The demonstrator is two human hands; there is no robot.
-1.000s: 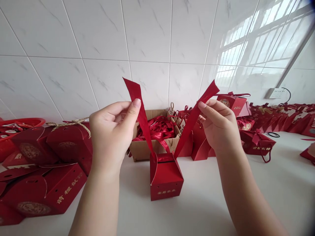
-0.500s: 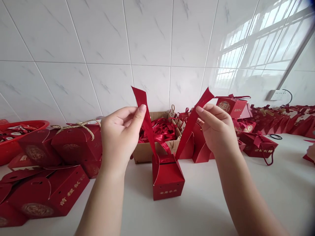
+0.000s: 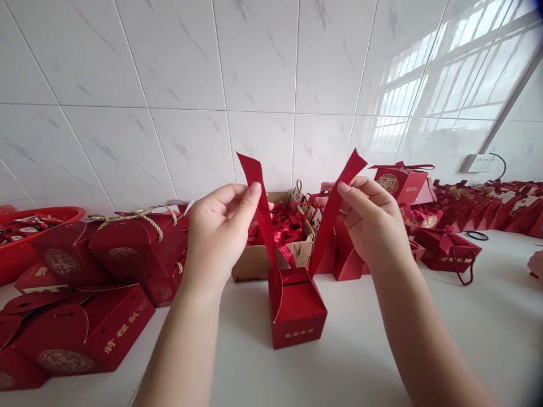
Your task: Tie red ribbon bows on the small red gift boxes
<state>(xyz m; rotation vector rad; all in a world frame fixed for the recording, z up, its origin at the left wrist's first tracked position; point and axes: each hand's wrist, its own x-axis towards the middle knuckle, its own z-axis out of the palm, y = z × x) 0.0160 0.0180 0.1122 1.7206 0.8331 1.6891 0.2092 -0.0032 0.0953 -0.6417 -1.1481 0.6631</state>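
Note:
A small red gift box (image 3: 298, 319) with gold lettering on its front stands upright on the white table. Red ribbon (image 3: 265, 217) runs up from the top of the box in two lengths, spread in a V. My left hand (image 3: 223, 234) pinches one end between thumb and forefinger, up and to the left of the box. On the other side, my right hand (image 3: 369, 217) pinches the second end at about the same height. Both ribbon tips stick up above my thumbs. How the ribbon passes through the box top is partly hidden.
Behind the gift box sits a cardboard carton (image 3: 254, 264) of loose red ribbons. Larger red boxes (image 3: 85, 333) are piled at left, near a red plastic basin (image 3: 63, 215). Finished-looking boxes with bows (image 3: 445, 249) stand at right, before rows of red bags (image 3: 483, 203) along the tiled wall.
The gift box has shifted slightly right and nearer to me. My left hand has moved a little right with its ribbon end; my right hand stays almost in place.

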